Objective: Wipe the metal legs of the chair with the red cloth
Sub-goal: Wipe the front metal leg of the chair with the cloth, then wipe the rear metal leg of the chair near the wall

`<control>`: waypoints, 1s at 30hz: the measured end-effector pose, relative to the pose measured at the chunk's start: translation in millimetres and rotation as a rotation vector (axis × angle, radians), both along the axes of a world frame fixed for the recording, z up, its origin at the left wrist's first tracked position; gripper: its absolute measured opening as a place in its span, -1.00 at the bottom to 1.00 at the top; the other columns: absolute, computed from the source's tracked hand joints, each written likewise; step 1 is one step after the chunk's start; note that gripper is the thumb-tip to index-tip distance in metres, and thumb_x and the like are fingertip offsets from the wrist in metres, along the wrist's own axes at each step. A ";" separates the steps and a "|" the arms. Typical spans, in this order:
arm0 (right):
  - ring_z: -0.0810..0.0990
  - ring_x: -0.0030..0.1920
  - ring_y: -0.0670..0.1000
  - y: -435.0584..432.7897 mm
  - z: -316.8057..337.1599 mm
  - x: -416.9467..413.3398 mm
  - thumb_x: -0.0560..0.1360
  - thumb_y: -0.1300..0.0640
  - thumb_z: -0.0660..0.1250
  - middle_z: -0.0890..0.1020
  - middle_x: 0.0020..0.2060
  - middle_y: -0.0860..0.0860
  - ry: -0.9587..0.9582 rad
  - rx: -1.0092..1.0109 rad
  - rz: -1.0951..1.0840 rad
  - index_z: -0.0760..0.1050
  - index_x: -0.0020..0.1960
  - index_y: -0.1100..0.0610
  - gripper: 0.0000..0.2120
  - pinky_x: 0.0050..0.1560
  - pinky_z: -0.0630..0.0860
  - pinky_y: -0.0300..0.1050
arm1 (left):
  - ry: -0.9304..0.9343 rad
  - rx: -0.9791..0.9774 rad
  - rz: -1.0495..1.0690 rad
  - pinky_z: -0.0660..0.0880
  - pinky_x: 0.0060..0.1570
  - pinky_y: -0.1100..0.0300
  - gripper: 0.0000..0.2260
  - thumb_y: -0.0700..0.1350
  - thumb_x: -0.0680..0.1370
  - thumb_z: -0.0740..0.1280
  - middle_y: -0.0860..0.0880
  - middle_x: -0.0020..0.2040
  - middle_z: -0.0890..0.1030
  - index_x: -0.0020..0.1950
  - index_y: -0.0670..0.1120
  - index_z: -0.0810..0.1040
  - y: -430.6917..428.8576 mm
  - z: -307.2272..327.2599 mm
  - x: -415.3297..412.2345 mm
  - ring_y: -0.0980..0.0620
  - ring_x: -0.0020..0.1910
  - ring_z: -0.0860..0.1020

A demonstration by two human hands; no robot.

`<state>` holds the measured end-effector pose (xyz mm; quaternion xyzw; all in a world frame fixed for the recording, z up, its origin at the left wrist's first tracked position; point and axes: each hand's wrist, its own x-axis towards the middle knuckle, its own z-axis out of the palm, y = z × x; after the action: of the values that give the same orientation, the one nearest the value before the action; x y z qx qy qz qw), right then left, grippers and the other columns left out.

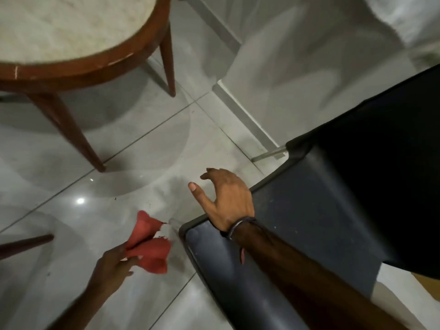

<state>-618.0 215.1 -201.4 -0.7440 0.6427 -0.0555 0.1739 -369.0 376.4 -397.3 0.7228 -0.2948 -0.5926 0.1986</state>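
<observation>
We see two bare forearms reaching into view with no sleeves on either, and both the left hand (112,265) and the right hand (226,198) are ungloved, with no rings that we can make out. On the right wrist we find a dark band (240,225), which looks like a few thin cords or bangles stacked close together, though blur keeps us from telling which. A short reddish thread (242,255) hangs down from the near side of that forearm, just behind the band.
</observation>
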 end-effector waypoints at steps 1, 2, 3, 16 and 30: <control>0.62 0.29 0.06 -8.4 3.5 -12.3 0.57 -0.40 0.12 0.69 0.27 -0.03 -0.016 0.016 -0.009 0.61 0.20 -0.03 -0.46 0.28 0.50 -0.03 | -0.004 -0.020 -0.002 0.69 -0.30 0.00 -0.55 -0.16 0.32 0.58 -0.14 -0.04 0.70 0.19 -0.09 0.62 -8.7 10.3 9.1 -0.12 -0.13 0.69; 0.60 0.31 0.05 -18.7 5.9 -28.0 0.56 -0.43 0.11 0.68 0.27 -0.04 -0.036 0.029 -0.041 0.60 0.22 -0.05 -0.44 0.29 0.49 -0.04 | -0.008 -0.047 0.000 0.69 -0.33 0.05 -0.52 -0.18 0.32 0.59 -0.13 -0.04 0.70 0.22 -0.13 0.60 -19.0 19.5 16.9 -0.12 -0.13 0.68; 0.59 0.33 0.05 -30.2 7.8 -47.4 0.55 -0.45 0.08 0.67 0.28 -0.05 -0.044 0.035 -0.080 0.60 0.23 -0.06 -0.42 0.30 0.47 -0.04 | -0.007 -0.084 -0.004 0.69 -0.36 0.11 -0.52 -0.21 0.34 0.60 -0.12 -0.04 0.70 0.24 -0.17 0.59 -31.7 26.0 22.8 -0.14 -0.11 0.68; 0.59 0.37 0.09 -94.8 -5.3 -164.8 0.55 -0.31 0.15 0.70 0.27 -0.05 -0.027 -0.073 -0.127 0.66 0.18 -0.06 -0.53 0.35 0.41 0.09 | 0.289 -0.425 -0.192 0.68 -0.31 0.11 -0.73 0.05 0.30 0.46 0.27 -0.23 0.73 -0.09 0.40 0.66 -249.1 49.0 -114.8 0.15 -0.23 0.71; 0.53 0.36 -0.18 -97.9 -18.5 -170.7 0.56 -0.29 0.17 0.66 0.20 -0.28 -0.123 -0.174 -0.144 0.61 0.21 -0.20 -0.63 0.34 0.46 0.19 | 0.065 -0.801 -0.576 0.62 0.09 -0.03 -0.59 -0.01 0.58 0.38 -0.09 0.06 0.72 0.44 0.04 0.49 -363.1 7.7 -320.0 -0.11 0.04 0.67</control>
<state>-788.7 117.2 -219.9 -0.7036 0.6752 -0.1687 0.1433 -688.9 13.3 -389.7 0.4599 -0.6810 -0.4855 0.2982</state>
